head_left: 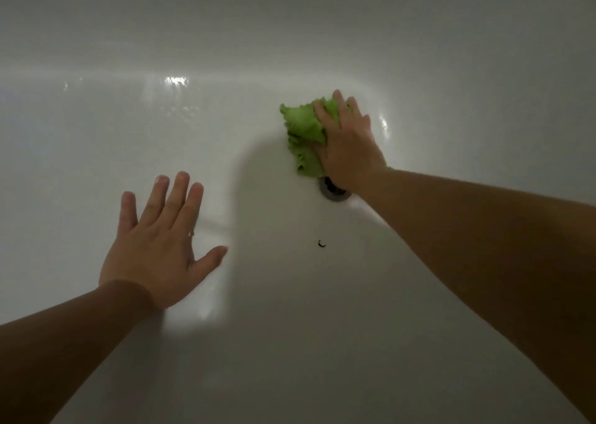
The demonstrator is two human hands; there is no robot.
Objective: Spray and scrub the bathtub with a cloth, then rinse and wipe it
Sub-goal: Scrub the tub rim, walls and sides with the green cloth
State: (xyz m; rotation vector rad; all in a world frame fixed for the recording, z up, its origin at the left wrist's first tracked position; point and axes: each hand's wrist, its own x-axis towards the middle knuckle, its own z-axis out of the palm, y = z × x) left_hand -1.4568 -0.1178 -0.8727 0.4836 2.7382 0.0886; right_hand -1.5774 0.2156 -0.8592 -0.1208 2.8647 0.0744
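Right hand [346,143] lies flat on the green cloth [304,133], fingers straight and slightly spread, pressing the crumpled fabric against the white bathtub [419,68] where the floor curves up into the far wall. Part of the cloth bunches out to the left of the fingers, and its lower edge reaches down to just beside the metal drain [333,191], whose rim shows partly under the wrist.

Left hand [161,243] rests palm down on the tub floor, well apart from the cloth, with all five fingers stretched out and fanned, the thumb pointing toward the drain. It holds nothing.

Both bare forearms come in from the lower corners of the head view. A small dark speck [322,244] sits on the tub floor between the two arms, below the drain. Bright glints of light show on the wet-looking surface at the far left bend of the tub and beside the right hand.
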